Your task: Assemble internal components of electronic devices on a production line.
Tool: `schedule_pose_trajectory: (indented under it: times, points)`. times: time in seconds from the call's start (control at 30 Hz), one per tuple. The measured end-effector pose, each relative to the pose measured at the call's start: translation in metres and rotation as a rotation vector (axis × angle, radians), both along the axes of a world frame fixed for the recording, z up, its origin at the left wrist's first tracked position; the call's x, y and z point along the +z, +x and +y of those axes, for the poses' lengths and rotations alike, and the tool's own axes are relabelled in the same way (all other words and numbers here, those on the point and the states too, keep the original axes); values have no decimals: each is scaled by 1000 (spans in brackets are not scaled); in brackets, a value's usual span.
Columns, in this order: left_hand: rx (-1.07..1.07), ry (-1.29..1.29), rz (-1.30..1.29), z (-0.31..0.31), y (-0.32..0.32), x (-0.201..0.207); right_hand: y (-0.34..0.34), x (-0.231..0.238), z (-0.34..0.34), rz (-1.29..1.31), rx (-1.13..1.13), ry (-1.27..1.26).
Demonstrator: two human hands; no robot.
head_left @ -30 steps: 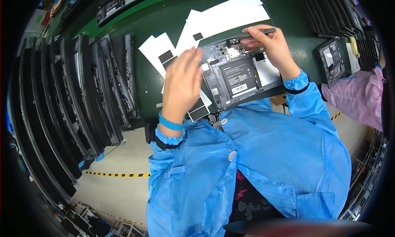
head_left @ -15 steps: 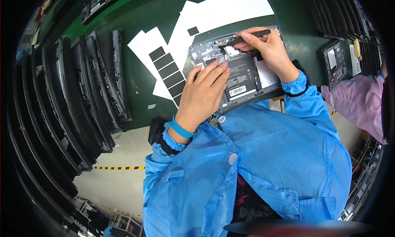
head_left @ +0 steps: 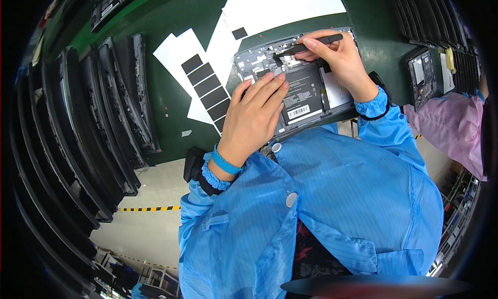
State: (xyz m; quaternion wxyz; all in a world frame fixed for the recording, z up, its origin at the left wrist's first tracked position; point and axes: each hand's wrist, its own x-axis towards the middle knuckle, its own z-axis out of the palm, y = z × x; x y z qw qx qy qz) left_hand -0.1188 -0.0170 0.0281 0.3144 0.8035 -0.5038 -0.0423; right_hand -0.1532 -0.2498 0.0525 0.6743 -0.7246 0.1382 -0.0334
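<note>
Head view: an opened laptop base (head_left: 250, 60) lies at the table (head_left: 175, 109)'s near side. The left hand (head_left: 253, 109), fingers spread, rests on its left part, gripping nothing; the right hand (head_left: 337, 56) pinches a slim black tool (head_left: 331, 39). Best brace lightly, guiding the tip gently.

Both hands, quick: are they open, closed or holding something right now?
Left hand: open, resting on the opened device.
Right hand: closed, holding a slim black tool.
</note>
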Motion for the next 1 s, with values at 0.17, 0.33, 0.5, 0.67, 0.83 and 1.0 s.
schedule_pose_trajectory:
  times: [0.17, 0.33, 0.5, 0.67, 0.83, 1.0]
  points:
    - [-1, -5, 6, 1, 0, -1, 1, -3, -1, 5, -56, 21]
    - [7, 1, -24, -2, 0, 3, 3, -2, 1, 18, -59, -2]
    - [101, 38, -26, -23, -8, 13, 2, -3, -1, 27, -65, 3]
    - [141, 200, -194, -37, -16, 4, 3, -6, 0, 35, -69, -11]
    - [240, 186, -209, -44, -22, 4, 6, -9, 8, -135, -169, 72]
    - [181, 29, -202, -39, -16, 13, 9, 8, 13, -116, -194, -55]
